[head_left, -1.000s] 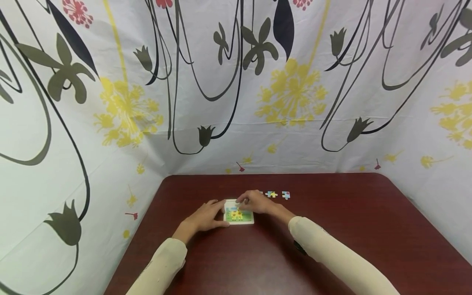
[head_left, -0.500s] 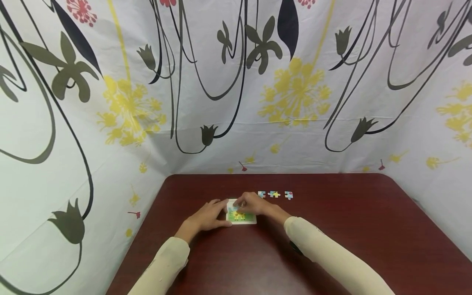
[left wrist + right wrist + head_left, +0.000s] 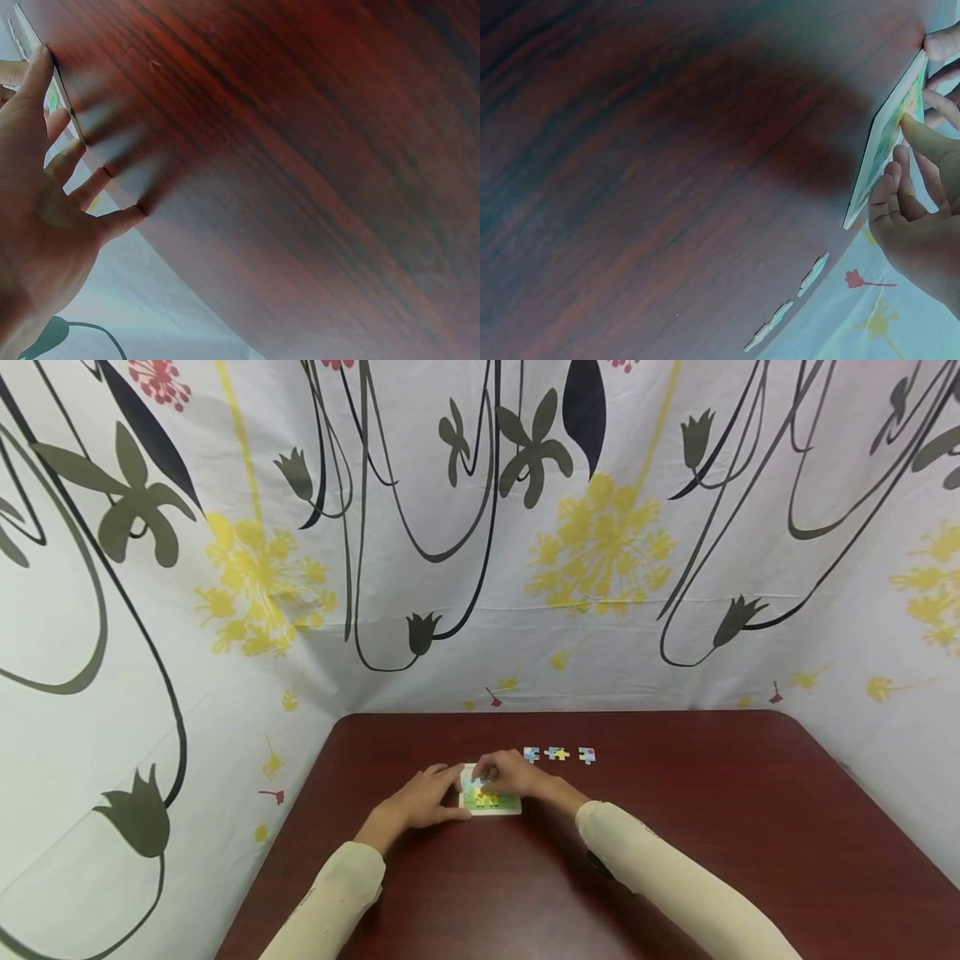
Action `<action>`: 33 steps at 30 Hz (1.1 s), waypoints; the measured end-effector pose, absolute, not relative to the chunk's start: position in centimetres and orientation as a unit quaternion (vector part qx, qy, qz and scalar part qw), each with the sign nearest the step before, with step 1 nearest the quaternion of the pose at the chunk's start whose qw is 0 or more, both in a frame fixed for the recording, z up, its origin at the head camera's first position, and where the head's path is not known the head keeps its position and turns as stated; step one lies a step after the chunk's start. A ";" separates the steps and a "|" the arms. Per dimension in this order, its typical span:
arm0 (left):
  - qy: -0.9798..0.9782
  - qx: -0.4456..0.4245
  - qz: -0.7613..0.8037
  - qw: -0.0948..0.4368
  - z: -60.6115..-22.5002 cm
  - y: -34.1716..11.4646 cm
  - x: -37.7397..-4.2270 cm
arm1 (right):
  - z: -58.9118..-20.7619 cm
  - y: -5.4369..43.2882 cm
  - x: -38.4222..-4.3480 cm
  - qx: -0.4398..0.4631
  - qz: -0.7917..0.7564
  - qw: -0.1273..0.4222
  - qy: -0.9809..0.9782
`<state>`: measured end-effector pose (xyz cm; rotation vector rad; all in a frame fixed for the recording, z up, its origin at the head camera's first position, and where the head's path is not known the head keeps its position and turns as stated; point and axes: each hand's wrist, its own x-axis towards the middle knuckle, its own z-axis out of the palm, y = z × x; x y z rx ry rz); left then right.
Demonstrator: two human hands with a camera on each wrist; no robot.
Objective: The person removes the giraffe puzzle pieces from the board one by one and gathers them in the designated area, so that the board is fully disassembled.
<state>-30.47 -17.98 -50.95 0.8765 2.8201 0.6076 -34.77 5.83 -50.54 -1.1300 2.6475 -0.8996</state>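
A small puzzle board [image 3: 504,807] with a pale rim lies on the table; its picture shows yellow shapes on green and blue. My left hand [image 3: 423,797] rests at its left side, thumb by the near corner and fingers spread. In the left wrist view, the little finger of that left hand [image 3: 37,187] reaches the tabletop. Over the board's upper part, my right hand [image 3: 513,772] pinches a small puzzle piece against the picture. Its fingers mostly hide that piece. In the right wrist view, the thumb of the right hand [image 3: 922,225] touches the picture and other fingers curl.
Three loose puzzle pieces lie in a row behind the right hand: a left one [image 3: 531,754], a middle one [image 3: 557,753] and a right one [image 3: 587,755]. They rest on the dark red table [image 3: 637,827]. A flower-patterned cloth [image 3: 480,610] hangs beyond its far edge.
The right hand has lowered slightly toward the board and the pinched piece is now more hidden. The left hand stays at the board's side. The view has shifted a little.
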 end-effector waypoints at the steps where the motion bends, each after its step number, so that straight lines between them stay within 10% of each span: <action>1: 0.933 0.291 0.201 0.063 -51.0 -18.0 -30.5 | -50.6 5.8 -34.7 -0.373 -0.300 0.060 0.876; 33: 0.936 0.288 0.198 0.047 -50.7 -17.5 -30.4 | -51.6 6.1 -34.2 -0.383 -0.347 0.031 0.856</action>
